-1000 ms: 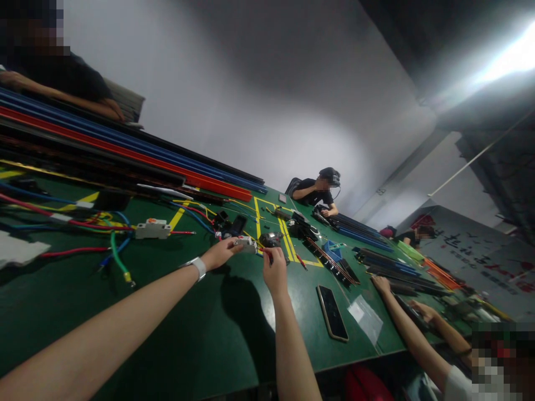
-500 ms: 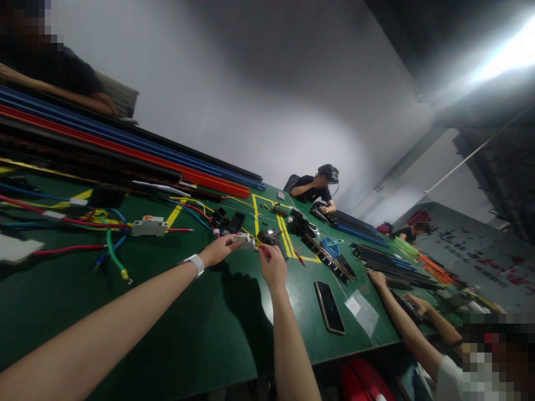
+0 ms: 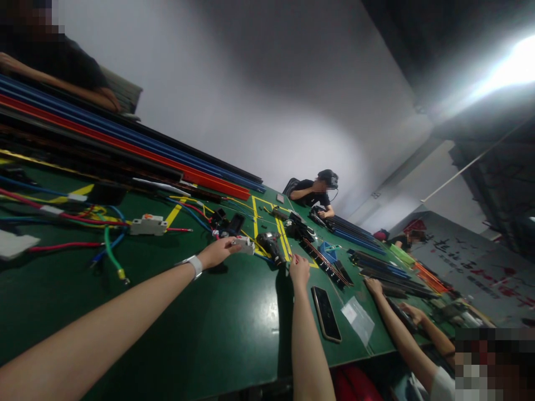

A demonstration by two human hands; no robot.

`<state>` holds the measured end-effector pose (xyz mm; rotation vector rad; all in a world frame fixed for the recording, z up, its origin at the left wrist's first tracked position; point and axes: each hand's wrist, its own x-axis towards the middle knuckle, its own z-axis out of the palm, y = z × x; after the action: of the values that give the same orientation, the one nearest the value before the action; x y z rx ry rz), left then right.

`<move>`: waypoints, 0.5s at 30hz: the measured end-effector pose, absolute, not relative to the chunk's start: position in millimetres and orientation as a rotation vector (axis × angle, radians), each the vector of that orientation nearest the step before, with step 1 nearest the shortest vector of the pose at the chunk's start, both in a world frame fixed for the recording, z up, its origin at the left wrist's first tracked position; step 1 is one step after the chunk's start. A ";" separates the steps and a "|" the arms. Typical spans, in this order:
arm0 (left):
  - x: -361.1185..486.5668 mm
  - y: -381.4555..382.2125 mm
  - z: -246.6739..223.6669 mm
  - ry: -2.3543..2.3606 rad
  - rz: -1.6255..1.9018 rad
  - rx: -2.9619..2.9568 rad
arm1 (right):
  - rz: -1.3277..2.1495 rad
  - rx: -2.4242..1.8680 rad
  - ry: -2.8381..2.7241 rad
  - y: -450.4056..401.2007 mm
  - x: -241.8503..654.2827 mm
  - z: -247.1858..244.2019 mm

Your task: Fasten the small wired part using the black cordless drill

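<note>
My left hand (image 3: pixel 219 251), with a pale band at the wrist, grips a small white circuit breaker (image 3: pixel 243 245) between thumb and fingers. Wires lie just behind the breaker. To the right, my right hand (image 3: pixel 300 270) is closed, its fingertips around something small and red that I cannot make out. A black power drill (image 3: pixel 271 247) lies on the green table between my two hands. Another white breaker (image 3: pixel 148 225), joined to red, green and blue wires, rests to the left of my left hand.
Long blue and orange rails (image 3: pixel 200 182) run along the back left. A phone (image 3: pixel 326 314) and a plastic bag (image 3: pixel 358 320) lie at the right, beside a co-worker's hands (image 3: pixel 375 286). Two more people sit across the table.
My right hand has moved right, away from the breaker and past the drill, which shows more fully. My left hand still holds the breaker in nearly the same place.
</note>
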<state>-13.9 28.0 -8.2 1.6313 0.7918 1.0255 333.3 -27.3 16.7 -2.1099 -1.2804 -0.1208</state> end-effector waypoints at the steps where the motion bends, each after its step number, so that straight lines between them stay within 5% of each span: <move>1: -13.9 27.8 -7.7 0.791 1.028 1.628 | -0.120 -2.168 -1.272 -25.7 339.3 14.9; 15: -14.1 27.3 -3.9 0.724 1.059 1.588 | 0.087 -2.306 -1.321 -3.5 370.3 16.2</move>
<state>-14.1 27.3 -3.9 1.5883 0.7242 1.0593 370.3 -3.5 16.2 -2.3064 -1.3208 0.0867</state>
